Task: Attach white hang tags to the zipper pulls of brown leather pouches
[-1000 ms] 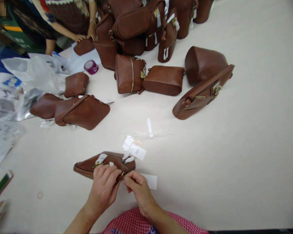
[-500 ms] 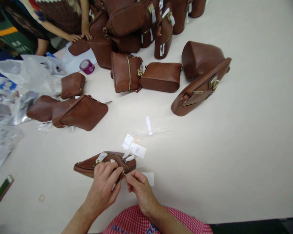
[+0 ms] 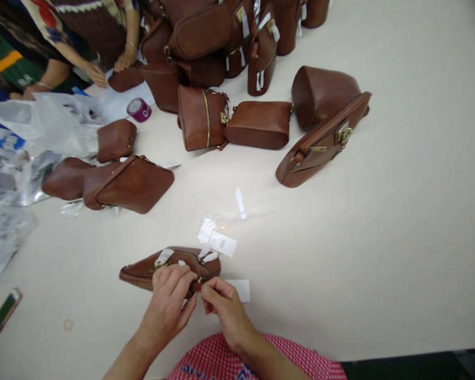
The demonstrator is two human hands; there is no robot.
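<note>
In front of me on the table lies a brown leather handbag (image 3: 142,274) with a zip, gold-coloured fittings and white wrapping on some of its hardware. My left hand (image 3: 169,295) is closed on the bag's near edge, gripping a short leather strap beside a small metal fitting. Right beside it my right hand (image 3: 225,306) pinches with thumb and forefinger at the strap's end; what sits between those fingertips is too small to make out. White paper tags (image 3: 224,244) lie just beyond the bag, and a white card (image 3: 241,290) lies partly behind my right hand.
Clear plastic fasteners (image 3: 257,212) are spread past the tags. More brown bags (image 3: 261,124) stand and lie across the table's far side. Plastic bags (image 3: 55,121), a purple tape roll (image 3: 139,110) and a phone (image 3: 7,310) are on the left. Other people's hands (image 3: 122,60) work at the far left.
My hands stay at the bag's near edge; a brown strap end now shows between them. At the far left, a co-worker's hands have shifted on a brown bag.
</note>
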